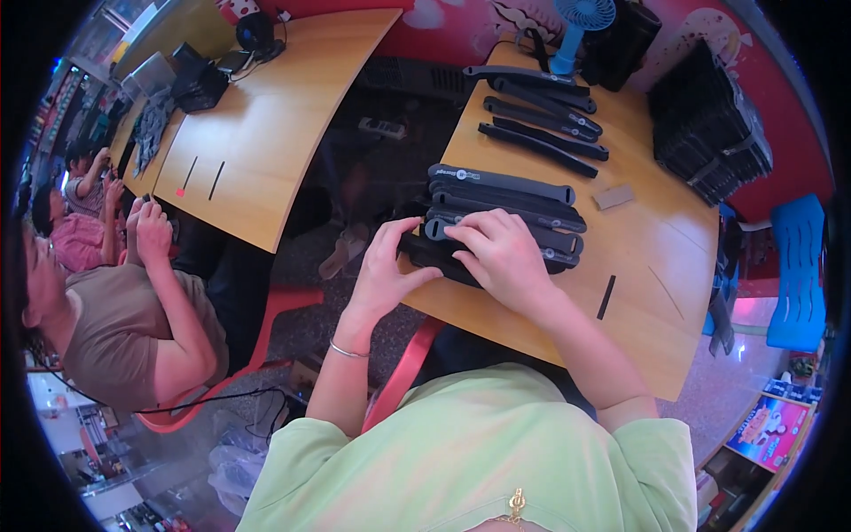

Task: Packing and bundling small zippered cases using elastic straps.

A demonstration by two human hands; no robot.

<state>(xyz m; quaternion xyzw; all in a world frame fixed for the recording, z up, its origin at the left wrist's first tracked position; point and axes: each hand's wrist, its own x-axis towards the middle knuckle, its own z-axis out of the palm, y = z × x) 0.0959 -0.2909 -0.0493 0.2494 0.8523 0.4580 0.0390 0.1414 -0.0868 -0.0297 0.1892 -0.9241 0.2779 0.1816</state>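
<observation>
Head view: a pile of flat grey-and-black straps [510,206] lies at the bench's [647,244] near-left corner; the hands hide part of it, but at least four can be counted. The bare left hand [386,270] curves round the pile's left end, thumb and fingers apart; the bare right hand [503,257] bends over it. Whether either grip clasps a strap cannot be told. About five overlapping dark straps [542,118] lie toward the far-left corner, one thin black strip [606,297] near the near edge.
</observation>
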